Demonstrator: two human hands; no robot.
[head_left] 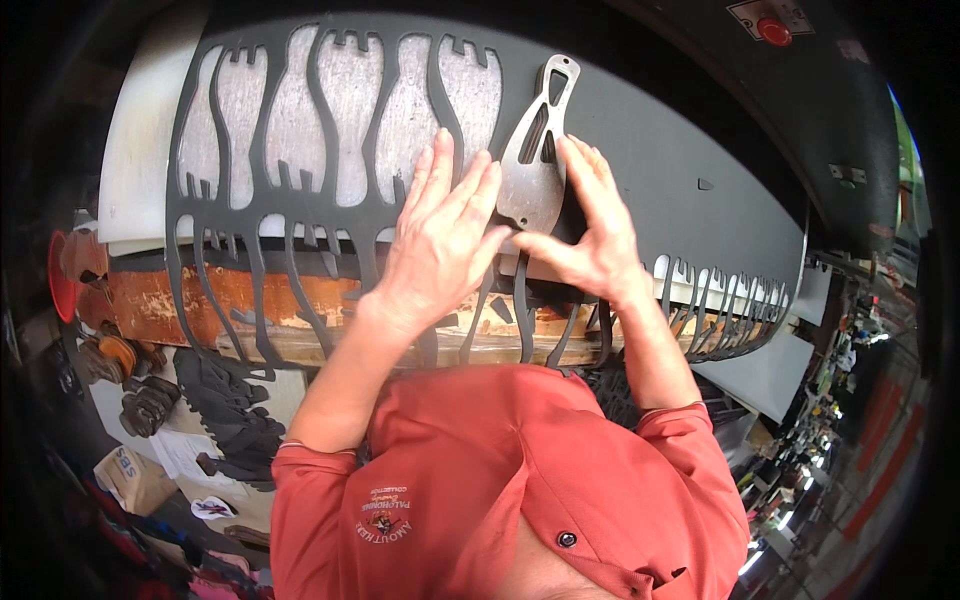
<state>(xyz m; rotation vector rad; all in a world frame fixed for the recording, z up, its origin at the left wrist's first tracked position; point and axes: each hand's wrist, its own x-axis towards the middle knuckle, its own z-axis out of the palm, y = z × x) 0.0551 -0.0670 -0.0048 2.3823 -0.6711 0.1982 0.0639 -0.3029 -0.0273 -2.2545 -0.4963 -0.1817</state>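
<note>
A metal cutting die point(533, 182), long and narrow with cut-out slots and a rounded lower end, lies on a black sheet point(665, 165). My left hand point(437, 225) is open, fingers stretched flat over the sheet to the left of the die. Its thumb points to the die's lower end. On the other side, my right hand point(603, 232) is open too. Its fingers lie along the die's right edge, with the thumb by the rounded lower end. Whether the fingertips press on the metal I cannot tell.
Several shaped openings in the sheet's left part show a pale cutting board point(345, 110). Cut strips of the sheet hang over a worn wooden edge point(160, 305). A red button point(773, 31) sits on the dark machine above right. Black cut pieces point(235, 425) lie at lower left.
</note>
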